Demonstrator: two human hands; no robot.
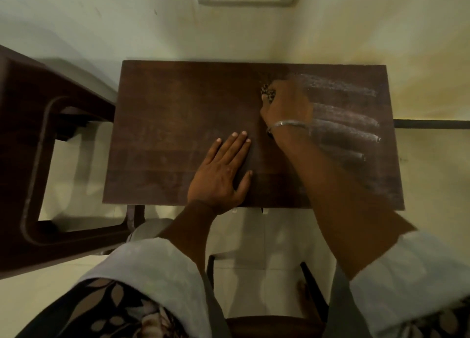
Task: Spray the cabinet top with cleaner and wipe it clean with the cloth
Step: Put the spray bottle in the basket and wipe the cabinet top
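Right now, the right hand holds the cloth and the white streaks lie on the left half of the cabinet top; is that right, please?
Not quite: the head view shows the white streaks on the right half of the cabinet top. The right hand does grip the cloth there.

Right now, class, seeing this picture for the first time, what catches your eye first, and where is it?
Most striking are the whitish streaks fanning across the right side of the dark cabinet top. At their left end the right hand grips a patterned cloth near the far edge, a silver bangle on its wrist. The left hand lies flat near the front edge.
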